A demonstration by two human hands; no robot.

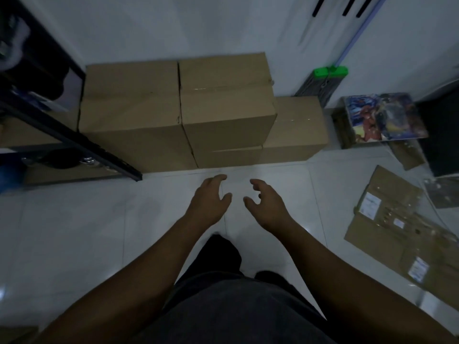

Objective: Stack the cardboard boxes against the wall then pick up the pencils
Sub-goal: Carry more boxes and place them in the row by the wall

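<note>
head view | worn on person's head, wide-angle | faced forward and down | floor [87,219] near below, cardboard boxes [223,108] and wall [149,26] farther ahead | single view

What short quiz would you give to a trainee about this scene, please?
1. True or false: the cardboard boxes stand in the middle of the floor, far from the wall.
2. Where does the flattened cardboard sheet lie? A) on the floor at the right; B) on top of the boxes; C) on the black shelf.
3. Fill in: the head of the mop in the corner is ____.

Key: 1. False, they are stacked against the wall. 2. A. 3. green.
</note>
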